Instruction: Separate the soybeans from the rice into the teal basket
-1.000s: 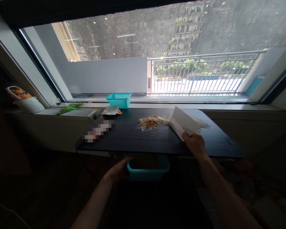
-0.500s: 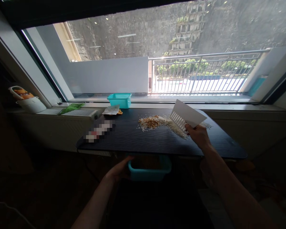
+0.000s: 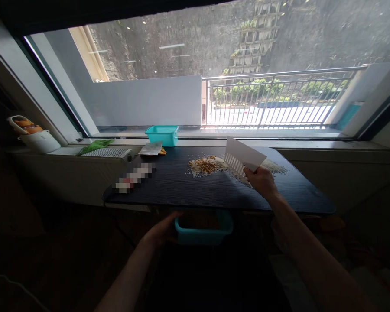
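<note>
My right hand grips the lower edge of a flat white slotted scraper and holds it tilted over the table. Its slots face left, toward a heap of yellow kernels mixed with white grains. More white grains, like rice, lie under and to the right of the scraper. Below the table's front edge, my left hand is closed on the left side of a teal plastic bin. The bin's inside is dark, with brownish contents I cannot make out.
A second teal bin stands at the table's back edge, beside a pale packet. A blurred-out item lies on the left of the dark table. Left of it are a radiator with a green cloth and a white bucket.
My right hand has moved the scraper left, closer to the yellow kernels, uncovering more white grains on its right. My left hand and the lower bin have hardly moved.
</note>
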`<act>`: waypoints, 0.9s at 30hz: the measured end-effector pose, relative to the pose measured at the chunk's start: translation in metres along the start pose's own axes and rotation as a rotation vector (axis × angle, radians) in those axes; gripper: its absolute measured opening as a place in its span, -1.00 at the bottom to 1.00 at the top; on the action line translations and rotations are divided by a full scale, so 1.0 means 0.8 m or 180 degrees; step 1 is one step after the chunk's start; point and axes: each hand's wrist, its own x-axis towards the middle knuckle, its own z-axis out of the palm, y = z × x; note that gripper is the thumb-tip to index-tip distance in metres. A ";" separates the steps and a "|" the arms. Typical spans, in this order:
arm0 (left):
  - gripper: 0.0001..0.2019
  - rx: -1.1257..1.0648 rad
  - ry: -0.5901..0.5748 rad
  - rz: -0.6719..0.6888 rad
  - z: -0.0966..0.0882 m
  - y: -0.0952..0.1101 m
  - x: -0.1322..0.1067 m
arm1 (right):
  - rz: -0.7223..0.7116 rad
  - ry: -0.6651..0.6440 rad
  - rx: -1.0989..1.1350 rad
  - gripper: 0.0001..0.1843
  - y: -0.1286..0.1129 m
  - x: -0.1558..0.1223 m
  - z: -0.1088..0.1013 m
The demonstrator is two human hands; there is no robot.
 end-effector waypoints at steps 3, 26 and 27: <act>-0.47 0.0029 0.0000 -0.0004 -0.001 -0.001 0.002 | 0.0056 -0.0034 -0.0170 -0.62 -0.005 0.009 0.004; -0.49 -0.0084 -0.0352 -0.0076 0.031 0.002 0.015 | -0.0158 -0.0267 0.0212 -0.62 0.006 -0.018 -0.011; -0.49 -0.0085 -0.0351 -0.0081 0.031 0.001 0.017 | -0.0138 -0.0244 0.0244 -0.61 0.007 -0.020 -0.015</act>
